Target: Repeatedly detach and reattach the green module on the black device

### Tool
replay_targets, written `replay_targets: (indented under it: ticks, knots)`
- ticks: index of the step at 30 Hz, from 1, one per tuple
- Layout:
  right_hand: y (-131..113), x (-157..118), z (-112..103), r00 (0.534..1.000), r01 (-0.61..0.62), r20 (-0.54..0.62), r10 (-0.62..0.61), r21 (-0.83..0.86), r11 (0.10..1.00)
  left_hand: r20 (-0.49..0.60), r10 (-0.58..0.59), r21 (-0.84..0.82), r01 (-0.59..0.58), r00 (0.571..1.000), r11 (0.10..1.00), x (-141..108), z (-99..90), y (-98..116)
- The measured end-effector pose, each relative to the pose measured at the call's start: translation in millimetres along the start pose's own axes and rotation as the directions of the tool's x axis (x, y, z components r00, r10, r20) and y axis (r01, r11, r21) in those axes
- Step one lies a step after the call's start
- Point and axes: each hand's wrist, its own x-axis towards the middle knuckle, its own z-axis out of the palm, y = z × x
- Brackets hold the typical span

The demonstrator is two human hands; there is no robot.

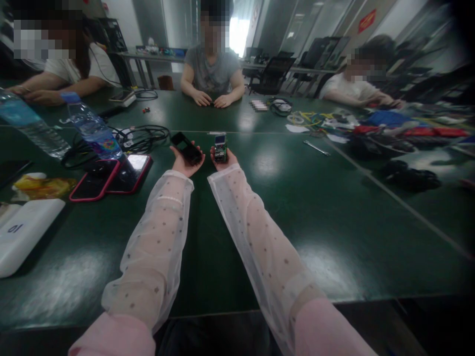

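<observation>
My left hand point(188, 163) is closed around a black, phone-shaped casing point(185, 147), its dark face turned up and tilted. Beside it, a hand's width or less to the right, my right hand point(230, 160) grips a small circuit board with a screen point(220, 148); the screen sits at its top and green board edges show. Both hands are held over the middle of the dark green table point(282, 212), and the two things are apart. Finer detail on either thing is too small to make out.
At left are two red-edged phones point(94, 180), water bottles point(89, 126), black cables point(144, 138) and a white power bank point(27, 237). A wrench point(315, 148) and heaped coloured wires point(315, 118) lie at right. Several people sit across the table.
</observation>
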Motion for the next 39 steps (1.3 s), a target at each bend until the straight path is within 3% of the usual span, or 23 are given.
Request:
replay_targets:
  ticks: [7, 18, 39]
  knots:
    - [-0.6, -2.8, 0.6, 1.0, -0.001, 0.015, 0.001, -0.001, 1.0, 0.016, 0.037, 0.068, -0.038, 0.999, 0.997, -3.7, 4.3, -0.3]
    - [-1.0, -7.0, 2.5, 1.0, -0.012, 0.024, 0.011, 0.025, 1.0, 0.031, -0.021, -0.006, 0.021, 0.999, 1.0, -1.9, 4.0, 0.9]
    - [-2.2, -2.8, 1.6, 1.0, -0.026, 0.012, 0.026, -0.003, 1.0, 0.051, -0.021, 0.036, 0.019, 0.999, 0.999, 3.8, -0.8, 1.3]
